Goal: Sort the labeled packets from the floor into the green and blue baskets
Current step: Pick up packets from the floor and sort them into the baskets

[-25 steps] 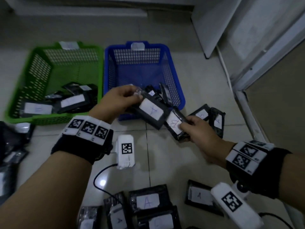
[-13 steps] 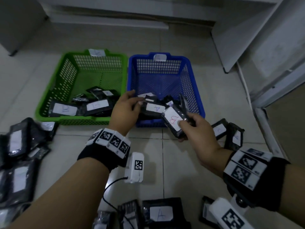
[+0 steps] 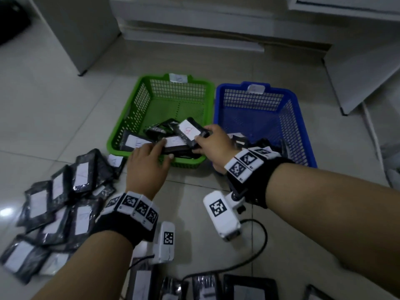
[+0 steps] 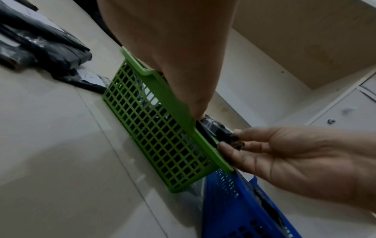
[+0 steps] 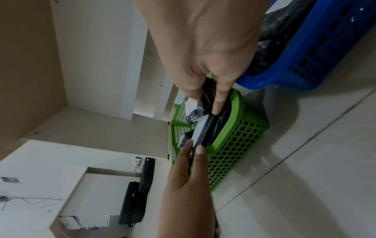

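Observation:
The green basket (image 3: 134, 109) stands left of the blue basket (image 3: 292, 126) on the tiled floor, and both hold black packets with white labels. My right hand (image 3: 214, 146) reaches over the green basket's near right corner and pinches the packet marked B (image 3: 188, 129) between thumb and fingers. My left hand (image 3: 149, 161) comes over the front rim (image 4: 154, 128), its thumb and forefinger (image 5: 189, 145) pinching the near end of a labelled packet (image 3: 174, 142) just under the B packet. In the right wrist view the black packet (image 5: 207, 128) shows edge-on between both hands.
Piles of labelled packets lie on the floor at my left (image 3: 65, 202), with more along the near edge (image 3: 249, 289). Several packets fill the blue basket's near side (image 3: 264, 146). A black cable (image 3: 259, 245) loops under my right wrist. White cabinets stand behind the baskets.
My left hand let go of the A packet in the blue basket. Both hands then moved left, carrying the B packet from the blue basket's front to over the green one.

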A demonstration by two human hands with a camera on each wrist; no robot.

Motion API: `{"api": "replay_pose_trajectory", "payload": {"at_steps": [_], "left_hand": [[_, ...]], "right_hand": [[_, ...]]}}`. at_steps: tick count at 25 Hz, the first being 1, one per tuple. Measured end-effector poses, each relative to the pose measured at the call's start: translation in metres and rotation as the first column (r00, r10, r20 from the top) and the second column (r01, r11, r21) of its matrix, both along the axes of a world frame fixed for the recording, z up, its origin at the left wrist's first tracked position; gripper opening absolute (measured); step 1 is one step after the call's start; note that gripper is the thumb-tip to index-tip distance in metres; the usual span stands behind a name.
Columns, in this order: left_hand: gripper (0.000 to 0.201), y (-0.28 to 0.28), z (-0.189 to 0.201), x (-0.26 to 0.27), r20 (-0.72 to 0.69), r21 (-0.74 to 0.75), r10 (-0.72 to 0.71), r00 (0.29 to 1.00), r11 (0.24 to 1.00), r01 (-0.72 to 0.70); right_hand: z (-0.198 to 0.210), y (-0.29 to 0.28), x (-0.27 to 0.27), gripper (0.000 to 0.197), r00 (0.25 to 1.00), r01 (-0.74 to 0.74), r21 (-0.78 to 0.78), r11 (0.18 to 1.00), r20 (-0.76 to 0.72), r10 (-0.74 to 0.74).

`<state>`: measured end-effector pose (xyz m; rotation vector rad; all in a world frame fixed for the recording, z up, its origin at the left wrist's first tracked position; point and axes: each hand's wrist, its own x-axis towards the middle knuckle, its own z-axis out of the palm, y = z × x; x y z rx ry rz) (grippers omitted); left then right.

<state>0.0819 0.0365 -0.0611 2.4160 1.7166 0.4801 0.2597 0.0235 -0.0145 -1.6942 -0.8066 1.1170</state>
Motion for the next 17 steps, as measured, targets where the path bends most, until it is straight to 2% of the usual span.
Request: {"api": "replay_pose_trajectory", "payload": {"at_steps": [2,4,7,9,11,14,17], "left_hand": [[0.057,0.002,0.002,0.001,0.006,-0.016,0.012,1.000,1.000,-0.012],[0.052,-0.002,0.006,0.005,0.104,-0.012,0.049,0.993,0.999,-0.048],[0.036,-0.020,0.016,0.023,0.255,0.097,0.032,0.967,0.994,-0.059],[0.028,-0.037,0.020,0.050,0.274,0.148,-0.109,0.955,0.987,0.070],[0.025,-0.054,0.021,0.083,0.301,0.139,-0.322,0.898,0.946,0.292],[0.023,-0.093,0.018,0.139,0.304,0.083,-0.582,0.754,0.805,0.588],[0.020,-0.131,0.002,0.188,0.257,-0.065,-0.717,0.648,0.656,0.752]], "right_hand": [[-0.002,0.001,0.002,0.039,0.997,-0.027,-0.003,1.000,0.068,0.027],[0.000,-0.010,0.011,0.046,0.986,-0.071,0.015,0.997,0.154,0.068],[0.003,-0.045,0.037,0.030,0.969,-0.079,0.077,0.994,0.238,0.059],[-0.001,-0.082,0.065,0.024,0.921,-0.057,0.100,0.993,0.389,0.014],[-0.008,-0.127,0.097,0.024,0.850,-0.014,0.100,0.995,0.525,-0.041],[-0.020,-0.198,0.144,0.022,0.767,0.128,0.057,0.990,0.627,-0.136],[-0.039,-0.254,0.186,0.019,0.692,0.326,-0.036,0.945,0.690,-0.213]]}}
